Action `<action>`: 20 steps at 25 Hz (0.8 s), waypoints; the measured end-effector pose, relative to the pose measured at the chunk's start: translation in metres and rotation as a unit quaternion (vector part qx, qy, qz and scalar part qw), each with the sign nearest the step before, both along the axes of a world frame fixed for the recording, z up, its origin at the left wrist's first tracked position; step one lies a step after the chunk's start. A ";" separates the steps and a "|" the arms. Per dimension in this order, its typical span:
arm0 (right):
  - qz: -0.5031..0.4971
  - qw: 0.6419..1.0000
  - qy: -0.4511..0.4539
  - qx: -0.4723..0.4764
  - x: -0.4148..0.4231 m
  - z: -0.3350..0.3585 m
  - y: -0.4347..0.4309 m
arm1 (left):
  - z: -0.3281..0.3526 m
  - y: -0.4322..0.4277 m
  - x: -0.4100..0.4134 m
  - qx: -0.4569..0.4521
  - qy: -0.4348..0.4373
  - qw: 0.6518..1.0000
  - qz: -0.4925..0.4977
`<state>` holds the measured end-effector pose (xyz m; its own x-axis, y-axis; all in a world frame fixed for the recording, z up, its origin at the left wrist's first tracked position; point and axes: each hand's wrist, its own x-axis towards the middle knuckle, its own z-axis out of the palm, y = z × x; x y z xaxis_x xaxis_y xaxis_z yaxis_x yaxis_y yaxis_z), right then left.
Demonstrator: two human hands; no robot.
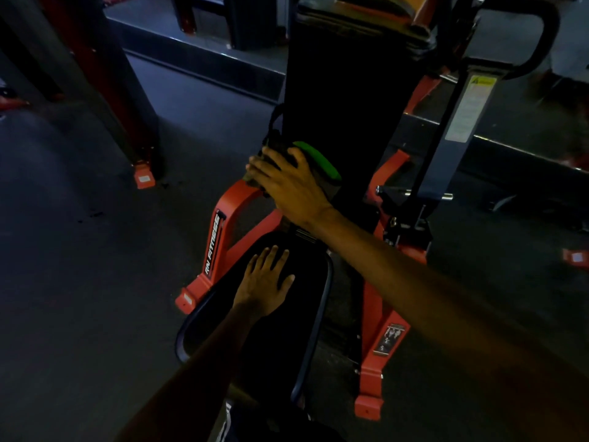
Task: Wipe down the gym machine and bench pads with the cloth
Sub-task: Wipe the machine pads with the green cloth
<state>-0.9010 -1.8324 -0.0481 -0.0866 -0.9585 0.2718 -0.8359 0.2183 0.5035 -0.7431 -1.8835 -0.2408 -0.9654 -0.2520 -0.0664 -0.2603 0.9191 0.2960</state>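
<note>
A red-framed gym machine (223, 218) fills the middle of the dim head view. Its black back pad (347, 90) rises upright and its black seat pad (255, 339) lies below. My right hand (290, 183) presses a cloth (318, 159), green at its exposed edge, against the lower left part of the back pad. My left hand (264, 282) lies flat with fingers spread on the seat pad and holds nothing.
A dark upright post with a red foot (145, 178) stands to the left. A grey column with a warning label (468, 106) and a black handle (541, 43) rise on the right. Dark rubber floor (79, 266) surrounds the machine. A raised platform edge (207, 62) runs behind.
</note>
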 end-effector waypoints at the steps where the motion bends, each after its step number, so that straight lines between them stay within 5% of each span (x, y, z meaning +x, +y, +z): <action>1: -0.031 0.999 0.005 0.036 -0.003 -0.008 0.006 | 0.000 0.000 0.000 -0.001 0.002 1.000 -0.001; 6: -0.082 0.989 0.003 0.119 -0.005 -0.013 0.042 | 0.003 0.000 0.001 0.009 0.010 1.000 -0.002; 16: -0.138 0.986 -0.038 -0.082 -0.013 0.078 -0.005 | 0.002 -0.003 0.001 0.020 -0.004 1.000 -0.009; 20: -0.115 0.992 0.041 0.034 -0.005 0.050 0.011 | 0.002 -0.003 0.000 0.017 0.003 1.000 -0.005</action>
